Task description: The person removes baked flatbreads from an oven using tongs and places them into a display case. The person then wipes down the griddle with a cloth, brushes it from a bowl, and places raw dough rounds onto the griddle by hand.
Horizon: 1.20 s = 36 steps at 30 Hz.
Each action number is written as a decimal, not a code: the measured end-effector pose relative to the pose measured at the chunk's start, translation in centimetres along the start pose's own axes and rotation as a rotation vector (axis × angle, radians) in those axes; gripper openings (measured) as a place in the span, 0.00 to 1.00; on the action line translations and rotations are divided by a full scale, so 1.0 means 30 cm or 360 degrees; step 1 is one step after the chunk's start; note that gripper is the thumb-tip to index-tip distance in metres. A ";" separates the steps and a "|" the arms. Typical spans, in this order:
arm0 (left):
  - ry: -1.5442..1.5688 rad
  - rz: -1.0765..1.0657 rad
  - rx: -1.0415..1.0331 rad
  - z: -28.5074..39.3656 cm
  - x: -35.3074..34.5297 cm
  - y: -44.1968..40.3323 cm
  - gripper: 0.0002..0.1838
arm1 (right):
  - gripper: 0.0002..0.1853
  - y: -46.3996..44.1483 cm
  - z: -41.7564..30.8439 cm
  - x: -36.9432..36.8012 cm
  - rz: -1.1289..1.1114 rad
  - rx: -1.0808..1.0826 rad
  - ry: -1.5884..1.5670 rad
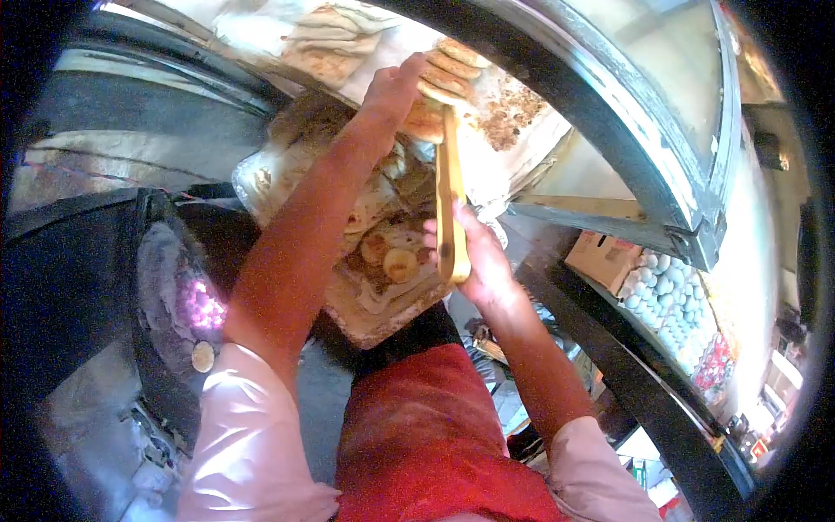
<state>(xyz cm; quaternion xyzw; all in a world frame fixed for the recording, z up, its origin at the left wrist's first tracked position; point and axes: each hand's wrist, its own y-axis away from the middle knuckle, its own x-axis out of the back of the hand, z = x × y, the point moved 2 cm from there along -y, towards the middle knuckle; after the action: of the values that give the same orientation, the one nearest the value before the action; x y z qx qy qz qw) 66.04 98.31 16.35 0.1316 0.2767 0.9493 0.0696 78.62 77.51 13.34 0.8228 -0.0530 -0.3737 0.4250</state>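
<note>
My right hand (483,265) is closed round the lower end of long yellow tongs (449,191), which point up and away from me. Their far tip touches or nearly touches a round browned bread (424,120) in the lit display case. Beside that bread is my left hand (393,91), its fingers curled together and the fingertips hidden. More round breads (448,74) lie in a row just right of it. Beneath my forearms, a shallow tray (352,326) holds flatbreads and small round pieces (400,264).
Folded flatbreads (326,43) lie at the case's back left, with brown crumbs (509,109) to the right. A dark case frame (609,87) arches overhead. Eggs (665,291) and a cardboard box (604,258) are at right. Glowing coals (204,304) are at left.
</note>
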 end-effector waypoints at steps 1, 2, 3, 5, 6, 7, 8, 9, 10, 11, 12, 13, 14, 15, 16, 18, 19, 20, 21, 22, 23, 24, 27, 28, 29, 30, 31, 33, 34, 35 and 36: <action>-0.0009 0.0008 0.0004 -0.012 0.007 0.011 0.41 | 0.29 0.005 0.010 -0.007 -0.0008 -0.0007 -0.0006; 0.0047 0.0165 0.0011 -0.032 0.019 0.032 0.41 | 0.29 0.021 0.018 -0.009 0.0005 -0.0005 0.0002; 0.0108 0.0323 0.0015 -0.053 0.035 0.059 0.40 | 0.29 0.043 0.027 -0.006 0.0018 0.0000 0.0016; 0.0152 0.0352 -0.0063 -0.108 0.088 0.131 0.37 | 0.26 0.109 0.114 0.093 -0.0053 -0.0019 0.0240; 0.0206 0.0319 -0.0107 -0.154 0.120 0.187 0.35 | 0.25 0.148 0.163 0.151 -0.0131 -0.0031 0.0370; 0.0291 0.0263 -0.0108 -0.202 0.139 0.273 0.33 | 0.24 0.223 0.184 0.157 -0.0131 -0.0073 0.0413; 0.0377 0.0206 -0.0109 -0.260 0.154 0.377 0.32 | 0.23 0.289 0.203 0.156 -0.0130 -0.0114 0.0457; 0.0398 0.0157 -0.0098 -0.324 0.165 0.486 0.31 | 0.23 0.328 0.224 0.165 -0.0140 -0.0110 0.0476; 0.0421 0.0109 -0.0089 -0.408 0.177 0.592 0.31 | 0.22 0.360 0.246 0.166 -0.0263 -0.0075 0.0596; 0.0213 -0.0049 -0.0066 -0.593 0.205 0.661 0.30 | 0.22 0.382 0.274 0.151 -0.0393 -0.0041 0.0722; 0.0358 -0.0009 0.0007 -0.622 0.195 0.813 0.29 | 0.21 0.394 0.318 0.127 -0.0448 -0.0022 0.0757; 0.0102 -0.0049 0.0183 -0.641 0.215 0.952 0.26 | 0.23 0.406 0.353 0.078 -0.0530 -0.0103 0.0855; 0.0184 -0.0123 0.0198 -0.764 0.238 1.070 0.23 | 0.25 0.429 0.354 -0.012 -0.0694 -0.0131 0.1122; 0.0270 -0.0196 0.0212 -0.949 0.258 1.177 0.22 | 0.27 0.465 0.362 -0.114 -0.0857 -0.0164 0.1394; 0.0240 -0.0151 0.0369 -1.200 0.262 1.293 0.20 | 0.29 0.496 0.426 -0.197 -0.0874 -0.0198 0.1343; 0.0261 -0.0026 0.0555 -1.443 0.325 1.492 0.19 | 0.32 0.537 0.568 -0.357 -0.1138 -0.0041 0.1443; 0.0213 -0.0026 0.0453 -1.501 0.376 1.606 0.19 | 0.32 0.557 0.668 -0.421 -0.1218 0.0034 0.1530; 0.0159 -0.0031 0.0359 -1.563 0.432 1.724 0.20 | 0.36 0.576 0.761 -0.499 -0.1316 0.0276 0.1580; 0.0324 0.0098 0.0249 -1.827 0.423 1.794 0.20 | 0.38 0.597 0.866 -0.536 -0.1236 -0.0003 0.1557; 0.0486 0.0216 0.0124 -2.086 0.416 1.863 0.20 | 0.39 0.607 0.955 -0.575 -0.1259 -0.0087 0.1585; 0.0636 0.0319 -0.0011 -2.336 0.412 1.933 0.21 | 0.40 0.605 1.038 -0.605 -0.1273 -0.0157 0.1624; 0.0326 0.0525 -0.0306 -2.316 0.455 2.040 0.21 | 0.41 0.582 1.133 -0.590 -0.1063 -0.0373 0.1859; 0.0630 0.0436 0.0646 -2.043 0.768 2.271 0.22 | 0.34 0.599 1.258 -0.756 -0.0852 -0.0619 0.2206; 0.0680 0.0434 0.0640 -2.110 0.777 2.332 0.22 | 0.35 0.548 1.295 -0.755 -0.0854 -0.0590 0.2202; 0.0924 0.0579 0.0609 -2.215 0.761 2.404 0.21 | 0.36 0.549 1.286 -0.794 -0.0778 -0.0749 0.2340; 0.1167 0.0724 0.0577 -2.314 0.730 2.467 0.20 | 0.37 0.523 1.294 -0.837 -0.0719 -0.0852 0.2479; 0.1413 0.0874 0.0547 -2.405 0.685 2.516 0.19 | 0.37 0.490 1.303 -0.880 -0.0659 -0.0958 0.2617; 0.1711 0.1026 0.0540 -2.453 0.612 2.555 0.18 | 0.37 0.446 1.297 -0.975 -0.0855 -0.1081 0.2463; 0.1374 0.1009 0.0613 -2.407 0.600 2.570 0.17 | 0.35 0.440 1.303 -1.008 -0.0908 -0.1109 0.2237; 0.1034 0.0976 0.0688 -2.318 0.614 2.590 0.16 | 0.34 0.391 1.328 -1.025 -0.1087 -0.1247 0.1963; 0.1278 0.0972 0.0714 -2.215 0.627 2.601 0.16 | 0.34 0.351 1.349 -1.042 -0.0845 -0.1325 0.2054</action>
<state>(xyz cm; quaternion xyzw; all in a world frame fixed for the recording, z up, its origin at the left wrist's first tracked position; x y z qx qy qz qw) 24.29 3.14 8.80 -0.1551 0.4262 0.8198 -0.3496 31.98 56.81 24.38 0.6357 0.5428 0.0970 0.5402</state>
